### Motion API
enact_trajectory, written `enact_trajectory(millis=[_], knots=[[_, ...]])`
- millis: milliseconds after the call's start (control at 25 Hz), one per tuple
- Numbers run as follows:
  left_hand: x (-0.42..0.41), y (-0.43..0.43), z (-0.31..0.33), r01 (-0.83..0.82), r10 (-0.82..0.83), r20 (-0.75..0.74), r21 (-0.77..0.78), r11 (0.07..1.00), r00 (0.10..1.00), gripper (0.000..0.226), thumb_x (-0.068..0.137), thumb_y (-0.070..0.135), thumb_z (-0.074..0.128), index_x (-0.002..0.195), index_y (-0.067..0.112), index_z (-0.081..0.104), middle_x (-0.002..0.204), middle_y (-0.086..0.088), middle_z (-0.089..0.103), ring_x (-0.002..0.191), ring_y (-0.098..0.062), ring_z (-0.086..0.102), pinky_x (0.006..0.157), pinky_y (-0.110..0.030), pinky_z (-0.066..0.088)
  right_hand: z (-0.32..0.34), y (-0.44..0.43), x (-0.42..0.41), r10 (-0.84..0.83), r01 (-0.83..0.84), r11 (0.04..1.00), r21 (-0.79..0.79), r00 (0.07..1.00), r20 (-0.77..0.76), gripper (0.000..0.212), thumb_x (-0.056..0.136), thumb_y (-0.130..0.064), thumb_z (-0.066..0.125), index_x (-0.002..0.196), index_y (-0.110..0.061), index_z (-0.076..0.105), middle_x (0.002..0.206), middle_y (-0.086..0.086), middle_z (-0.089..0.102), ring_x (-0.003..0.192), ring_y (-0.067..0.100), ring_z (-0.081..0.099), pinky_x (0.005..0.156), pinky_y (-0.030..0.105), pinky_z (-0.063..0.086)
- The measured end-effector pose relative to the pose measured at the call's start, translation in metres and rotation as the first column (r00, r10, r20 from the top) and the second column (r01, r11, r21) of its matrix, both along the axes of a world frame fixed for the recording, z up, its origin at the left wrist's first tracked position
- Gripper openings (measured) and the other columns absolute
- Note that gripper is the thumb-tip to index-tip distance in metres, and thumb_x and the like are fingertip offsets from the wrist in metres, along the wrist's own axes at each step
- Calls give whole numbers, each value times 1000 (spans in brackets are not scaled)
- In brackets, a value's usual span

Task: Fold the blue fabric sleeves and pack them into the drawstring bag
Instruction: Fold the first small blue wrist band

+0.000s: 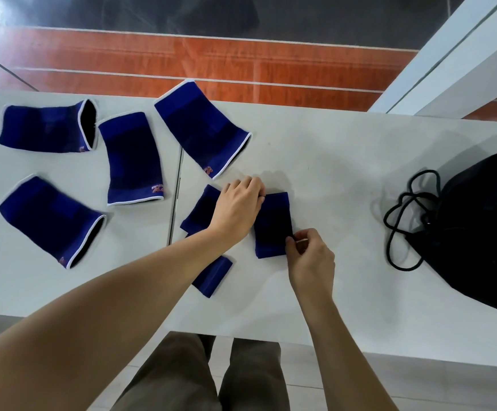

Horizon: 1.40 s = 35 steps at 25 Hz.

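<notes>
A folded blue sleeve (273,225) lies at the table's middle. My left hand (238,209) pinches its far left corner and my right hand (311,258) pinches its near right corner. Two more folded blue sleeves lie under my left forearm, one (200,209) farther off and one (213,275) closer to me. Several unfolded blue sleeves with white trim are spread over the left half, among them one (201,127) just beyond my left hand. The black drawstring bag (478,226) lies at the right, its cord (401,221) looped on the table.
The white table (330,161) has a seam (176,200) running front to back left of my hands. Its near edge is just above my trousers. A white beam (454,60) rises at the far right. Red and dark floor lies beyond.
</notes>
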<state>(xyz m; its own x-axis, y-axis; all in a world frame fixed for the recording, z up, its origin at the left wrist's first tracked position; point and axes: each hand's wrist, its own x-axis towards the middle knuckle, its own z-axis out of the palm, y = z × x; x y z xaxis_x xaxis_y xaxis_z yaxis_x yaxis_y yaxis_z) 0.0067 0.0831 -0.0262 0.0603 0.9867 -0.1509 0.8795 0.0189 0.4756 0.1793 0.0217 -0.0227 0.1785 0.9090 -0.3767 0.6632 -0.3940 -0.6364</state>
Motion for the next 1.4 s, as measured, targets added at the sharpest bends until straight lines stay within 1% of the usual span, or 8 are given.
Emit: enact_trajectory(millis=[200, 480, 600, 680, 880, 1040, 1160, 1400], knots=[[2, 0, -8, 34, -22, -129, 92, 995, 991, 9, 103, 19, 47, 105, 13, 53, 101, -6, 61, 88, -27, 54, 89, -38, 42, 3, 2, -7, 23, -18, 999, -34, 990, 138, 27, 95, -39, 63, 102, -13, 58, 98, 2, 55, 73, 19, 56, 63, 28, 40], [6, -41, 7, 131, -99, -169, 192, 973, 981, 25, 98, 23, 57, 121, 13, 59, 122, -9, 58, 105, -30, 54, 93, -42, 42, 0, 8, -16, 12, 3, 994, -107, 989, 144, 23, 91, -39, 64, 92, -17, 57, 93, 0, 58, 82, 23, 60, 78, 38, 51], [8, -97, 6, 279, -270, -143, 42, 959, 952, 50, 95, 42, 55, 139, 19, 49, 139, -8, 50, 123, -30, 48, 103, -42, 42, 4, 4, -6, -40, 27, 985, -172, 996, -76, 22, 91, -36, 68, 93, -17, 57, 84, -6, 63, 74, 12, 62, 61, 22, 48], [8, -119, -1, 282, -289, -162, -61, 957, 944, 65, 90, 46, 59, 147, 21, 39, 146, -6, 46, 134, -29, 42, 111, -44, 40, 4, -3, 1, -147, 88, 968, -235, 957, -250, 21, 90, -33, 71, 95, -18, 57, 88, -3, 68, 78, 12, 66, 66, 27, 57], [9, -126, -10, 330, -313, -190, 66, 942, 930, 50, 86, 20, 72, 134, 14, 58, 126, -9, 59, 113, -30, 56, 99, -43, 49, 1, -25, 5, -223, 114, 944, -310, 912, -344, 14, 92, -25, 69, 97, -19, 57, 89, 4, 69, 77, 20, 67, 68, 30, 59], [11, -121, -5, 351, -337, -141, 87, 932, 931, 34, 92, 21, 67, 125, 14, 65, 121, -6, 63, 112, -28, 58, 97, -42, 50, 8, -46, 21, 147, -140, 987, 78, 985, -95, 19, 92, -15, 65, 109, -24, 63, 108, -9, 65, 95, 6, 61, 84, 22, 52], [7, -109, 6, 350, -344, -96, 48, 936, 934, 27, 98, 26, 57, 124, 19, 62, 117, -1, 68, 109, -25, 60, 97, -41, 47, 4, -52, 33, 482, -529, 821, 214, 844, 236, 43, 84, -13, 71, 125, -23, 61, 127, -6, 64, 116, 13, 55, 100, 26, 37], [3, -85, 20, 171, -148, 179, -119, 978, 973, 25, 101, 27, 53, 126, 31, 51, 99, 9, 71, 85, -16, 61, 96, -39, 40, -3, -25, 27, 396, -399, 904, 151, 917, 53, 24, 99, -33, 56, 121, -26, 63, 105, -6, 71, 96, 16, 62, 87, 29, 42]])
